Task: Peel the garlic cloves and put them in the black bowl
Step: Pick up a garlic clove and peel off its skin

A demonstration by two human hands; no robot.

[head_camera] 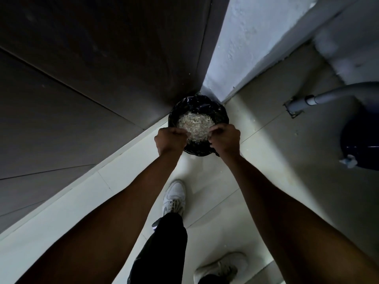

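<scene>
Both hands, left (171, 140) and right (224, 139), were curled over the bin (220, 111) at frame centre, fingers pinching the skins (193, 125); skins should be released low, inside the liner.

both bare arms are reaching straight forward and down, nearly parallel, forearms well apart. the left hand (171, 138) is curling into a loose fist, knuckles up, fingers tucked under and out of sight. the right hand (224, 138) is sitting level with it, also curled, its fingertips (213, 132) pinching inward toward the left hand. the two hands are staying apart with a gap between them. whether either is gripping anything is not clear. below, one leg is stepping forward, the other foot trailing behind
</scene>
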